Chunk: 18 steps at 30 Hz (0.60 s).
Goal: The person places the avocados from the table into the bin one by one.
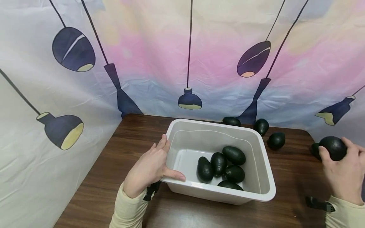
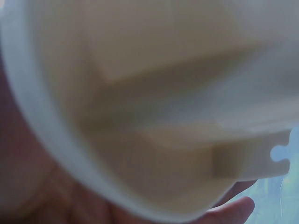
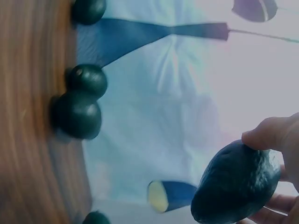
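A pale grey plastic tub [image 1: 215, 191] stands on the table, with several dark green avocados [image 1: 205, 168] inside toward its right half. My left hand [image 1: 149, 167] rests on the tub's near left corner, thumb along the front rim and fingers up the left side. In the left wrist view the tub's underside [image 2: 187, 107] fills the picture, partly hiding the fingers [image 2: 233, 210]. Off to the right, my right hand [image 1: 343, 171] holds an avocado [image 1: 333, 148] above the table between thumb and fingers. That same avocado [image 3: 236, 182] shows large in the right wrist view.
Behind the tub lies one avocado [image 1: 231, 121]. Two more, a rear one [image 1: 261, 126] and a nearer one [image 1: 276, 141], sit to its right. Another avocado [image 1: 315, 151] is partly hidden by the held one. A printed cloth [image 1: 159, 57] hangs behind the brown wooden table [image 1: 114, 164].
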Each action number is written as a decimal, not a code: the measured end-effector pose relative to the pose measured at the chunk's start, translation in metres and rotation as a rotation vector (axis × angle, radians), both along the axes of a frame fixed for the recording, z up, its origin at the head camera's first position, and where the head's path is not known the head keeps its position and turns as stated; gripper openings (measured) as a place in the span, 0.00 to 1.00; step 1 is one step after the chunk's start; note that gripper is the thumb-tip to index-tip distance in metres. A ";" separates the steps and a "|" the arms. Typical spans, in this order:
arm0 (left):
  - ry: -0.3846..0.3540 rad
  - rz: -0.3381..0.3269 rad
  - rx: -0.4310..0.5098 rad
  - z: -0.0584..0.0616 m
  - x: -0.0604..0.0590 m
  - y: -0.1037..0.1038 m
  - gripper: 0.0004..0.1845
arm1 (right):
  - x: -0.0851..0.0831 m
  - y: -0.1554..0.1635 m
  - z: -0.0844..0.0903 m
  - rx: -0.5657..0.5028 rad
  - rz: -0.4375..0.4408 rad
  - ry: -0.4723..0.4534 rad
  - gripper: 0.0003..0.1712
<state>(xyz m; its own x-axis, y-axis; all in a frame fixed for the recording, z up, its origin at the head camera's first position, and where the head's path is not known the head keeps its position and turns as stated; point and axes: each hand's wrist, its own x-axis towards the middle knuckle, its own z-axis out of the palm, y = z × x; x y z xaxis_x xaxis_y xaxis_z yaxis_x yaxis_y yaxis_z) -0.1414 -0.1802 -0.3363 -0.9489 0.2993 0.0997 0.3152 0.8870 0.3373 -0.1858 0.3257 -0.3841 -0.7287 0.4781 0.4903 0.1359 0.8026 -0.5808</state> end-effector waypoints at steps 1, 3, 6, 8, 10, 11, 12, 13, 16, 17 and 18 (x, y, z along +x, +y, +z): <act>0.001 -0.002 0.000 0.000 0.000 0.000 0.71 | 0.000 -0.002 0.002 0.003 0.006 0.015 0.36; -0.005 -0.003 0.003 0.000 -0.001 0.000 0.71 | 0.001 -0.006 0.006 0.009 0.014 0.034 0.36; -0.013 -0.005 0.007 0.000 0.000 0.000 0.71 | 0.004 -0.012 0.011 0.010 0.029 0.047 0.37; -0.015 -0.008 0.006 0.000 0.000 0.000 0.71 | 0.006 -0.017 0.015 0.018 0.046 0.070 0.37; -0.009 -0.013 -0.001 0.000 0.000 0.000 0.71 | 0.007 -0.023 0.020 0.031 0.069 0.091 0.37; -0.007 -0.015 -0.003 0.000 0.000 0.000 0.71 | 0.008 -0.026 0.021 0.038 0.083 0.103 0.37; -0.004 -0.016 -0.005 0.000 0.000 0.000 0.71 | 0.009 -0.029 0.023 0.043 0.097 0.118 0.37; -0.003 -0.017 -0.008 0.000 0.000 0.000 0.71 | 0.009 -0.033 0.024 0.048 0.110 0.126 0.37; -0.004 -0.017 -0.009 0.000 -0.001 0.000 0.71 | 0.010 -0.042 0.029 0.050 0.148 0.148 0.37; -0.007 -0.016 -0.006 0.000 -0.001 0.000 0.71 | 0.010 -0.045 0.030 0.048 0.164 0.160 0.37; -0.009 -0.016 -0.004 0.001 -0.001 0.000 0.71 | 0.010 -0.047 0.031 0.053 0.180 0.172 0.37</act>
